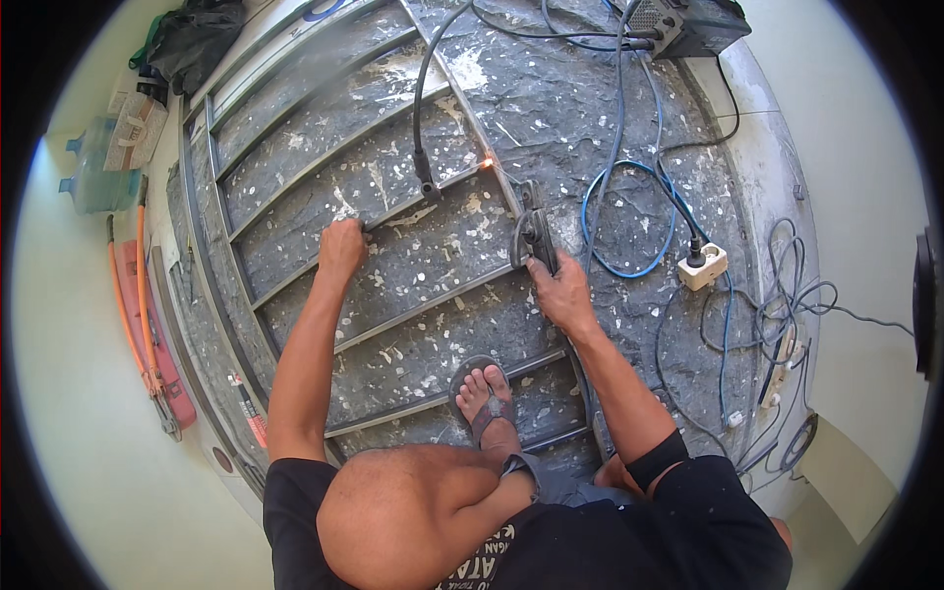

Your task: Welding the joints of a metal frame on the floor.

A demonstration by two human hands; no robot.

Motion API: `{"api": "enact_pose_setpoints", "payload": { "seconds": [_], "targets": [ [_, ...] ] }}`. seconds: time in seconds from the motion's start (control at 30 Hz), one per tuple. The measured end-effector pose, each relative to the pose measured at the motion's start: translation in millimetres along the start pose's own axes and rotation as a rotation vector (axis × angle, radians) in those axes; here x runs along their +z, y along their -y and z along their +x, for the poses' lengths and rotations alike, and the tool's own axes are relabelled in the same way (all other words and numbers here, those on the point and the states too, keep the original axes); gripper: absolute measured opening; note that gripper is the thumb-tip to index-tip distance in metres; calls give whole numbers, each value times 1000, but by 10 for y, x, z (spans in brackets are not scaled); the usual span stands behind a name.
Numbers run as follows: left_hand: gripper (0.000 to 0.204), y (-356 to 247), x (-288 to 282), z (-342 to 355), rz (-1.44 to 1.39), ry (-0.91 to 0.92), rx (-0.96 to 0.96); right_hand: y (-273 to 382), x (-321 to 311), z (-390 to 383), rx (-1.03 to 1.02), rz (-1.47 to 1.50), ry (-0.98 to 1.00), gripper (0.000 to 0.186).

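Observation:
A metal frame of long rails with several crossbars lies on a paint-spattered dark sheet. My left hand is closed around one crossbar near its middle. In my right hand is a black welding electrode holder, by the right-hand rail. A bright orange glow shows where the gripped crossbar meets that rail, just beyond the holder. The electrode itself is hard to make out. A dark cable clamp sits on the same crossbar, between my left hand and the glow.
A welding machine stands at the far right, trailing cables. Right of the frame lie a white power socket, a blue cable loop and tangled cords. At left are orange-handled bolt cutters and a water jug. My sandalled foot rests among the crossbars.

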State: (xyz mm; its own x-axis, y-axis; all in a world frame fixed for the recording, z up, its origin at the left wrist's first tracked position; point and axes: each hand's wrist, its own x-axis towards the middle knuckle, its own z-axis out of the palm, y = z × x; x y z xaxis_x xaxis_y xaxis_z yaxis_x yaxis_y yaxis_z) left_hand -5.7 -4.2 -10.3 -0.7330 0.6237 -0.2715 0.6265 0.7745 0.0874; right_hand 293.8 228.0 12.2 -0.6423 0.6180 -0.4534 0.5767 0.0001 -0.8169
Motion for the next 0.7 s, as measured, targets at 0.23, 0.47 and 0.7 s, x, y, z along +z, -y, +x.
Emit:
{"api": "enact_pose_setpoints", "payload": {
  "seconds": [0.23,0.47,0.7],
  "targets": [
    [17,-29,-34,-23,-10,-16,-22,17,-7,-15,36,57,4,32],
    [18,-3,-15,6,-2,-10,-10,-14,12,27,29,11,10,31],
    [18,25,10,5,9,15,19,27,1,-9,-4,29,-16,31]
  ]
}}
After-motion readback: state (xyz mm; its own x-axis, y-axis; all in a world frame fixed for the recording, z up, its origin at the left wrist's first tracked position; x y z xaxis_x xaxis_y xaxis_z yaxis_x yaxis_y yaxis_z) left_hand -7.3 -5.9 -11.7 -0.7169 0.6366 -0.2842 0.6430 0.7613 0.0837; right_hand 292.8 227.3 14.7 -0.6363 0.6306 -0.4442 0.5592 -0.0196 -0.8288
